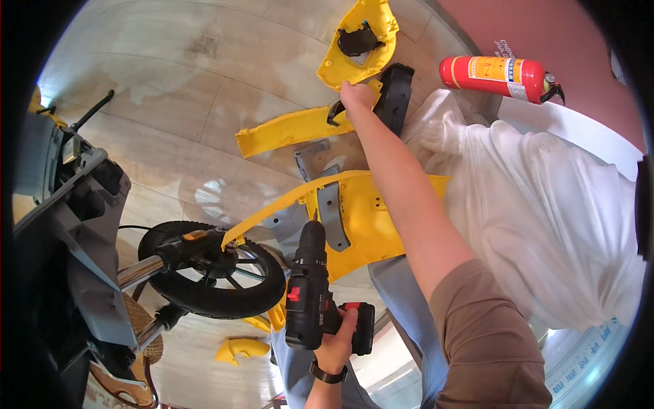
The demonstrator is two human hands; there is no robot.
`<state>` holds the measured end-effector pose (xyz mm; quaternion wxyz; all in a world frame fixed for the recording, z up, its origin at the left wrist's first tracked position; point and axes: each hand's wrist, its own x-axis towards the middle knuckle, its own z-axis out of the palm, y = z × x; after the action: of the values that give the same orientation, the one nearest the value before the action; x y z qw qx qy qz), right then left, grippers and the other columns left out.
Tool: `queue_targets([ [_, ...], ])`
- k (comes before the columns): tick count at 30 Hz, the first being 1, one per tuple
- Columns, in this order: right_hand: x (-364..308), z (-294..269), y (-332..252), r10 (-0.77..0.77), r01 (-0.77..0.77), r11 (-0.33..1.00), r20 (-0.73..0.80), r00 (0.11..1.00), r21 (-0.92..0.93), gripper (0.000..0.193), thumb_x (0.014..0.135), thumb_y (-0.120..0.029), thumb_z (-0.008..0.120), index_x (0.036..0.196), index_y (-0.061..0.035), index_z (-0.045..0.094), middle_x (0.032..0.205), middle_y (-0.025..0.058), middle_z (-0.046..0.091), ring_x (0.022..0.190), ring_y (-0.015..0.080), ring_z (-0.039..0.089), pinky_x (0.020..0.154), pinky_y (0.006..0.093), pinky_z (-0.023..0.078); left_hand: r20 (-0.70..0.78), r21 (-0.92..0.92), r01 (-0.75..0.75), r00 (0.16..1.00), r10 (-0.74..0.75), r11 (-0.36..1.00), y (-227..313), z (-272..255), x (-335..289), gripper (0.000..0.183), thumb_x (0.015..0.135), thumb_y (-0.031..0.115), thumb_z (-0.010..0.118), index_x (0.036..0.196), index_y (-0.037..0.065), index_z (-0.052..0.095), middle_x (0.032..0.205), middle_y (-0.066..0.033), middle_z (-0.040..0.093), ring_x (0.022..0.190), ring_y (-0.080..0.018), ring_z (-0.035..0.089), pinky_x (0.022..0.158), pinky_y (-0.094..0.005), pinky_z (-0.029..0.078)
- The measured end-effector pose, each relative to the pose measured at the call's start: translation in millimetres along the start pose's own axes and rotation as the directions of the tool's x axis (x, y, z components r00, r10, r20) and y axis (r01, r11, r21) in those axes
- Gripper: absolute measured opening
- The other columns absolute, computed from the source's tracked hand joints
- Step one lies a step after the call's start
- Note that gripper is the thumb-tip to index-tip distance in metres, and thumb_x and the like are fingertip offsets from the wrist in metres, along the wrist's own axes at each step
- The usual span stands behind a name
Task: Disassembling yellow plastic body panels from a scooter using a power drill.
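Note:
My left hand, with a dark band at the wrist, is closed around the handle of a black cordless drill. The drill's bit points away from me, at a large curved yellow panel with grey pieces on it. Whether the bit touches the panel I cannot tell. My right arm stretches far forward. At its end my right hand is closed at the right end of a long yellow panel, beside a black curved part; its fingertips are partly hidden.
Beyond lies a yellow shell holding a black part. A black panel, red fire extinguisher and white plastic sheeting are to the right. At left stands a partly stripped scooter with a black wheel. A small yellow piece lies nearer.

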<state>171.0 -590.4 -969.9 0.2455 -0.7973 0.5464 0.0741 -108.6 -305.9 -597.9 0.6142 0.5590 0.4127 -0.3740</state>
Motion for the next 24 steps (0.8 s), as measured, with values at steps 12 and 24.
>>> queue_targets([
  [12,-25.1,-49.2,-39.2,0.048,-0.194,0.942,0.462,0.886,0.273,0.042,0.091,-0.036,0.057,0.105,0.0001,0.073,0.101,0.0146,0.066,0.086,0.0261,0.065,0.068,0.0432,0.055,-0.076,0.011,-0.144,0.987,0.144,0.99,-27.1,-4.4,4.1,0.013,0.088,0.007,0.079,0.094,0.005,0.068,0.08,0.0009,0.067,0.07,-0.009,0.064,0.065,-0.027,0.052],
  [24,-43.0,-155.3,-22.8,-0.404,0.372,0.888,-0.072,0.912,-0.272,0.044,0.097,-0.031,0.052,0.1,0.0065,0.074,0.106,0.0229,0.065,0.109,0.0371,0.06,0.098,0.0533,0.044,-0.11,-0.066,-0.29,0.953,0.282,0.955,-53.8,-0.2,13.3,0.015,0.089,0.002,0.074,0.1,0.003,0.064,0.074,-0.001,0.064,0.057,-0.0093,0.059,0.052,-0.0259,0.047],
])
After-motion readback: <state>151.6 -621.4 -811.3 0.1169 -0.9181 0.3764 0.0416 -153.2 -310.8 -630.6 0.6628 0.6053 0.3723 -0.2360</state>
